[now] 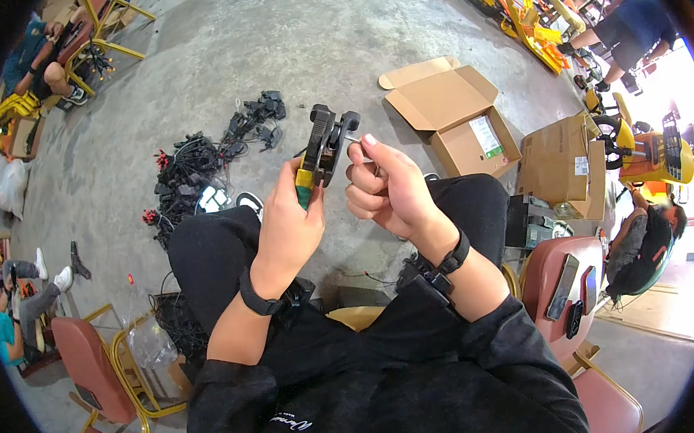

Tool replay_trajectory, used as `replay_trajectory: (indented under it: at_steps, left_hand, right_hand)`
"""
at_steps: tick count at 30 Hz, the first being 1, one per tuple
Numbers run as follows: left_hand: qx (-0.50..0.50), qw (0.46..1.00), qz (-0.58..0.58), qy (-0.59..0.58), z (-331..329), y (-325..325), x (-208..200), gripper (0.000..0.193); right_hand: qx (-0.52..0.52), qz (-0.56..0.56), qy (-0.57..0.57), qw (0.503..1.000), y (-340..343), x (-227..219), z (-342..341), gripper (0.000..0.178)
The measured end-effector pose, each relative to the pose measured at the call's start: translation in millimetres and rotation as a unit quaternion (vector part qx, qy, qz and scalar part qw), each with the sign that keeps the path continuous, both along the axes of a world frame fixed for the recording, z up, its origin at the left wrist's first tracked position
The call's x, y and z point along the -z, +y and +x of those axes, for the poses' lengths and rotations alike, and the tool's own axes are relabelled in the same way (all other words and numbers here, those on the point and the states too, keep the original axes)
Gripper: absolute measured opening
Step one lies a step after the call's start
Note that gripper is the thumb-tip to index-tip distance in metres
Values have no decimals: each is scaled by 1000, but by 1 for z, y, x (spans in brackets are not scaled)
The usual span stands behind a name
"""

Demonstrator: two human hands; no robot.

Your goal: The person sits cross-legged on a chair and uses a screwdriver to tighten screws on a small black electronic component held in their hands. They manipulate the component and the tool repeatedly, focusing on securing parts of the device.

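Observation:
My left hand (289, 220) grips a black crimping tool (326, 141) by its yellow and green handles, jaws pointing up and away from me. My right hand (385, 190) is closed on a thin wire (355, 139), pinched between thumb and forefinger, and its bare end sits at the tool's jaws. Both hands are held above my knees, in black trousers. Each wrist wears a black band.
A heap of black wire harnesses (199, 166) lies on the concrete floor ahead. Open cardboard boxes (457, 120) stand to the right. A red chair (565, 282) with a phone is at my right, more red chairs (92, 363) at my left. Other people sit around the edges.

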State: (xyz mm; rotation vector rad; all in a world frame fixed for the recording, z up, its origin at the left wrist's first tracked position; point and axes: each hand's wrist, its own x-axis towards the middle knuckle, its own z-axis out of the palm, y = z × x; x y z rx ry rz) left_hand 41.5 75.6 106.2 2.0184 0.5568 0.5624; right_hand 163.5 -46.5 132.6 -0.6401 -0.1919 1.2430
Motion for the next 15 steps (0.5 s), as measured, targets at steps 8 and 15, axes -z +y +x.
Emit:
replay_trajectory:
  at_steps: [8,15]
  left_hand:
    - [5,997,73,-12,-1,2,-1,29]
    - [61,989,-128,49,-2,3,4,18]
  right_hand:
    - [-17,-12,-3,1000,-4,-3,4,31]
    - [134,-152,-389,899,1,5,-6,29]
